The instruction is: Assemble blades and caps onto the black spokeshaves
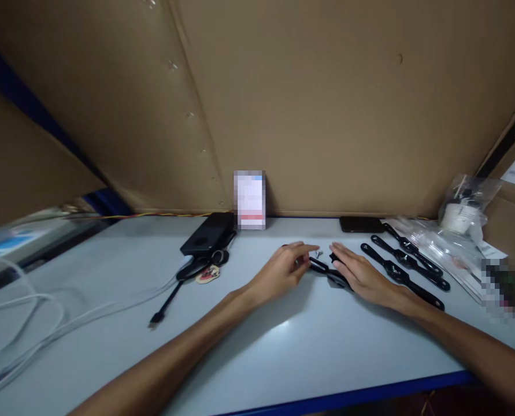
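Observation:
Both of my hands rest on a pale table (257, 346) around a black strap-like part (326, 270). My left hand (283, 270) has its fingers curled and pinches the left end of the part. My right hand (361, 276) lies flat with fingers stretched out, pressing on the part's right side. A small silver screw (318, 253) lies just beyond the fingertips.
Three more black strap parts (402, 264) lie in a row to the right. Clear plastic bags (465, 208) and a dark phone (361, 224) sit at the back right. A black power bank (208, 233), a keyring and cables (44, 329) lie to the left. Cardboard walls surround the table.

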A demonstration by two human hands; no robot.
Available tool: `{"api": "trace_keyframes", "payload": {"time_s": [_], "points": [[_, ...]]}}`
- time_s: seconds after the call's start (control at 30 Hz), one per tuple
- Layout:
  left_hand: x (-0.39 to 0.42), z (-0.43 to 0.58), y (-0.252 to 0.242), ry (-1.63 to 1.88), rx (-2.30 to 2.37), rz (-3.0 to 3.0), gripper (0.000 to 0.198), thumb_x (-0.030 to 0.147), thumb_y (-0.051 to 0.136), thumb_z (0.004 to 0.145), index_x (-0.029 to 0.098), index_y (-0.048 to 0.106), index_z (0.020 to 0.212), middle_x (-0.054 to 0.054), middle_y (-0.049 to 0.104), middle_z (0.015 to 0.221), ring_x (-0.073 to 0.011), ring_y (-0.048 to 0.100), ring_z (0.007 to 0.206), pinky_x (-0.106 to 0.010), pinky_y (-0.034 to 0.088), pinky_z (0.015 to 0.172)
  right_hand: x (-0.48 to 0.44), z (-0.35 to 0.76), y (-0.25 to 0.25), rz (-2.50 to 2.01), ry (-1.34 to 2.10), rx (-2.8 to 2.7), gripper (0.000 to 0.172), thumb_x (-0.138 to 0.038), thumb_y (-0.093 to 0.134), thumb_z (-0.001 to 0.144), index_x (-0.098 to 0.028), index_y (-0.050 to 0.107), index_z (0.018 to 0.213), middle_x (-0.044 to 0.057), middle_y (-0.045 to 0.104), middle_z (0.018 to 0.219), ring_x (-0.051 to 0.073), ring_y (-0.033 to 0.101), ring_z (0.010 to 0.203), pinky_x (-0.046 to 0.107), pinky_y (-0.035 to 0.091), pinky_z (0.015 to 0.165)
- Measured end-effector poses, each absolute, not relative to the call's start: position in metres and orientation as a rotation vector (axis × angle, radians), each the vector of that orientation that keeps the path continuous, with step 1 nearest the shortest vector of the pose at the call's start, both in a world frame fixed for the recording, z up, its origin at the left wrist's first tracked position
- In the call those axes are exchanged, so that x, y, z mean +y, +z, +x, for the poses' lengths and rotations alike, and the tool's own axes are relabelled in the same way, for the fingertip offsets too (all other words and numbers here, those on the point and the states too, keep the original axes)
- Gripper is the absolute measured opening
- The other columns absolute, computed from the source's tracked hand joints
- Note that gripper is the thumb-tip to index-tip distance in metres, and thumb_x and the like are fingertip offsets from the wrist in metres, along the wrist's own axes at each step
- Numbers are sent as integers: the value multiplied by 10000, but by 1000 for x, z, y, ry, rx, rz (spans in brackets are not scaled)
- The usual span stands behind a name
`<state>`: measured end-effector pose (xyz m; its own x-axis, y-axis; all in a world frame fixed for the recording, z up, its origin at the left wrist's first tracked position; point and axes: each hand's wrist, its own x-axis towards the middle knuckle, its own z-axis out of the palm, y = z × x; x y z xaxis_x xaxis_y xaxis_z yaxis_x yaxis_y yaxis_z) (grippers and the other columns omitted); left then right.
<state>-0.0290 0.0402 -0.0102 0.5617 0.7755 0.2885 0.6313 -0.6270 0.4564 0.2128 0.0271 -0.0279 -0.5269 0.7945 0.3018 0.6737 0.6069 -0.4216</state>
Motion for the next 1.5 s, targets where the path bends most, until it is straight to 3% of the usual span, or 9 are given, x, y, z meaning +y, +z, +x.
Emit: {"api": "trace_keyframes", "payload": {"time_s": [0.13,0.23,0.5,0.73,0.93,1.0,1.13,1.3,1.5], "points": [[49,-37,-14,714,1071,2685,370,208,511,961,212,626,1314,-99,653,1143,-267,558,1069,-458,461,954,29,216,-16,-1132,57,-2213,327,-256,432,1025,-184,699,1198,134,674,1236,289,570,1214,511,468,1045],[49,-38,-16,598,954,2726,285,279,538,986,247,679,1232,-75,658,1083,-260,551,1026,-442,459,907,26,218,-3,-1192,-43,-2216,288,-147,445,984,-168,728,1036,118,692,1048,271,589,1039,459,494,933],[45,-33,-17,561,1068,2441,241,338,622,948,212,694,1141,-49,620,939,-231,577,924,-385,466,842,25,224,10,-1367,65,-2313,148,-170,567,951,-166,696,878,53,680,876,181,590,798,306,425,742],[48,-34,-21,597,1131,2535,264,386,555,981,214,701,1118,-65,620,955,-251,574,937,-407,467,850,0,215,20,-1115,182,-2720,226,-199,530,953,-170,742,881,70,718,907,193,635,805,329,431,748],[49,-36,-17,576,1119,2494,261,361,524,987,215,694,1121,-56,620,945,-237,575,940,-396,467,860,-8,211,22,-968,492,-2786,164,-177,564,910,-184,724,879,41,703,914,182,638,852,311,453,791],[50,-36,-17,562,1124,2490,246,362,553,970,217,686,1117,-54,615,944,-239,569,938,-397,464,857,-7,214,25,-1035,537,-2763,93,-214,615,882,-184,692,923,47,687,963,193,623,861,322,453,788],[48,-35,-17,539,1161,2485,216,336,621,921,203,647,1090,-52,607,944,-247,560,926,-401,456,841,-4,218,26,-1218,561,-2759,224,-325,688,830,-193,628,1001,72,643,1065,212,586,841,337,439,740],[43,-30,-17,534,1192,2488,117,293,627,910,213,606,993,-41,613,954,-245,559,936,-380,447,814,-8,216,23,-1338,633,-2689,172,-287,656,819,-209,607,963,49,619,1033,196,572,803,331,424,724],[42,-29,-19,536,1224,2491,134,313,629,917,217,604,1007,-40,608,976,-236,564,925,-369,446,786,-18,213,21,-1485,441,-2661,190,-331,572,887,-189,586,1012,103,628,1067,263,595,890,403,436,789]]}}
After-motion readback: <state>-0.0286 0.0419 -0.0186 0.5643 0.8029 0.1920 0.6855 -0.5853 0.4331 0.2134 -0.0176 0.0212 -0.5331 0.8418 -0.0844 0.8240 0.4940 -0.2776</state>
